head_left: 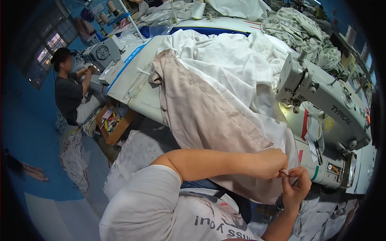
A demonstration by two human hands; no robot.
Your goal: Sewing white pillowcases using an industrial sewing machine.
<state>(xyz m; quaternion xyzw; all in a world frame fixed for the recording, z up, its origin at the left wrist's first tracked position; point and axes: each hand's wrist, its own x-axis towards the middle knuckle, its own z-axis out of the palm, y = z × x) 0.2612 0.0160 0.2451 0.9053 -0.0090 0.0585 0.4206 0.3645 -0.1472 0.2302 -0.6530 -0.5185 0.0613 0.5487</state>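
Note:
A large beige and white cloth point(209, 104) spreads over the sewing table and hangs off its near edge towards my lap. A long seam runs along its beige part. Just past that seam's lower end, my left hand point(273, 164) is closed, its arm reaching across in front of me. My right hand point(296, 185) meets it from the right with thumb and finger pinched together. Between the fingertips shows a small pale bit of cloth edge point(284, 172); the fingers cover most of it. Right of the cloth, the sewing machine point(321, 92) stands with its needle area lit.
Black-handled scissors or snips point(318, 152) lie by the machine bed. Crumpled grey-green cloth point(297, 34) is piled at the back right. At left, another person point(72, 86) works at a machine, near an open cardboard box point(114, 124). White cloth point(134, 154) bulges below the table.

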